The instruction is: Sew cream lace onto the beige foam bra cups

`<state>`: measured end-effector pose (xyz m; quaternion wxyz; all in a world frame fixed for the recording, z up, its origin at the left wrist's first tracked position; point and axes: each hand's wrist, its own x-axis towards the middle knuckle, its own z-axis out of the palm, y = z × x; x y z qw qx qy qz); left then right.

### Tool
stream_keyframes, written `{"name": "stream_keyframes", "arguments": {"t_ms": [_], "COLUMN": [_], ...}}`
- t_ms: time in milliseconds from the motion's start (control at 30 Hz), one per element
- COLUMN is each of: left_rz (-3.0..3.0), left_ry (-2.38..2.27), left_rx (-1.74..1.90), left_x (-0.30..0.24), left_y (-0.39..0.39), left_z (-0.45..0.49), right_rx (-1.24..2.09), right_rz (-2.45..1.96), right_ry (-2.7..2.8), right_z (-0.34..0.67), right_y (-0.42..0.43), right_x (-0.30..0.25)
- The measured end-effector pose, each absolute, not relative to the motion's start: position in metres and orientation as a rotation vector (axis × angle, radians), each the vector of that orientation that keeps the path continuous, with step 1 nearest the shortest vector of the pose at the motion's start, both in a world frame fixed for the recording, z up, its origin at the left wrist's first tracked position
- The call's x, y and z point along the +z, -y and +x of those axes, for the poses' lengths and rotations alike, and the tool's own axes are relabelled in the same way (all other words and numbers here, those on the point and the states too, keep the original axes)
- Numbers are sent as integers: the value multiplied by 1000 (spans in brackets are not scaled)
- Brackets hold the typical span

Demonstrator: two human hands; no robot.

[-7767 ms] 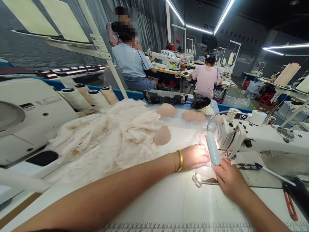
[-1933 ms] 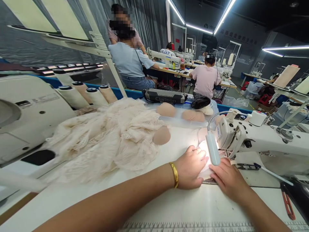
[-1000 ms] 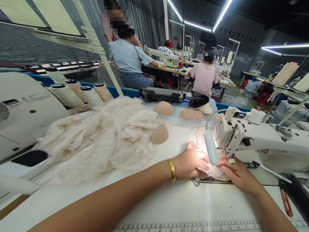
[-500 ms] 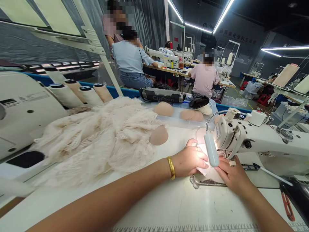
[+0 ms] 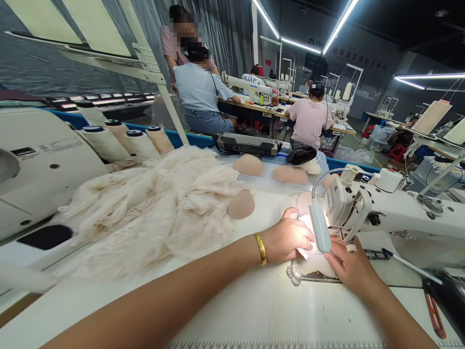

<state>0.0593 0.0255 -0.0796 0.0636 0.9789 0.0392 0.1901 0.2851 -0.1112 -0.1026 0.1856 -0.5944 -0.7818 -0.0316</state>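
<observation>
My left hand (image 5: 286,238), with a gold bangle at the wrist, pinches a pale fabric piece (image 5: 313,261) lying under the needle of the white sewing machine (image 5: 392,213). My right hand (image 5: 350,266) lies on the same piece from the near side, fingers pressed flat on it. The machine's small lamp (image 5: 319,227) shines between both hands and hides the needle. A beige bra cup (image 5: 241,204) rests just beyond my left hand.
A heap of cream lace (image 5: 145,208) covers the left of the white table (image 5: 261,310). More cups (image 5: 249,165) lie in a clear tray behind. Thread cones (image 5: 123,140) stand far left. Red snips (image 5: 434,310) lie at right. Other people sit at machines behind.
Over the last seconds my left hand curled from flat into a pinch on the fabric, and both hands shifted slightly around the needle area. The view swayed a little.
</observation>
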Motion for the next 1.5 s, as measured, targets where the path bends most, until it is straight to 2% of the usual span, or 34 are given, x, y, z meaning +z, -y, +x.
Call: {"name": "stream_keyframes", "arguments": {"t_ms": [467, 1500], "left_rz": [2893, 2987], "left_ry": [-153, -267], "left_rx": [584, 563], "left_x": [-84, -85], "left_y": [-25, -14], "left_z": [60, 58], "right_rx": [-201, -107], "right_rz": [-1509, -1535], "right_ry": [1954, 1919], "right_z": [286, 286], "right_y": [118, 121], "right_x": [-100, -102]}}
